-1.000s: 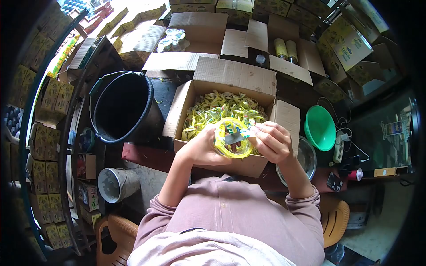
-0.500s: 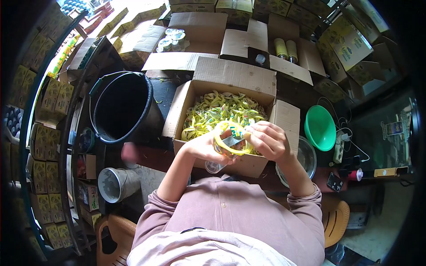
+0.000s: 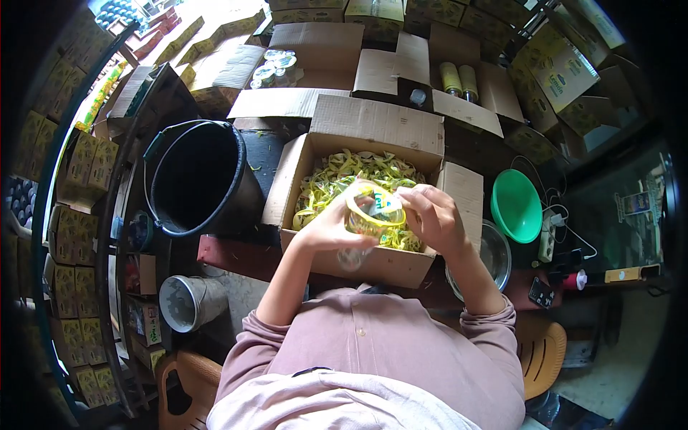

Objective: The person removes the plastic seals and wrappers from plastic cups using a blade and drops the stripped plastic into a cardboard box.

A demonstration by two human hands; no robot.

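A clear plastic cup (image 3: 352,256) with a yellow printed band (image 3: 385,204) around its rim is tilted over the front of the cardboard box (image 3: 344,266). My left hand (image 3: 326,228) wraps its side, thumb below and fingers behind, partly blurred. My right hand (image 3: 436,221) is closed in a pinch at the band's right edge. Green letters show on the band. Below and behind the hands, the open box is filled with a heap of yellow-green printed plastic strips (image 3: 358,168).
A black bucket (image 3: 244,190) stands left of the box, with a grey bucket (image 3: 209,301) lower down. To the right are a green basin (image 3: 516,206), a clear bowl (image 3: 500,261) and white cables (image 3: 573,233). Behind, one open carton holds clear cups (image 3: 276,68), another two yellow-labelled cylinders (image 3: 459,80).
The cup and band have tilted, and the band's opening faces me less. My left hand has opened its thumb away and risen slightly; the right hand has shifted a little to the right.
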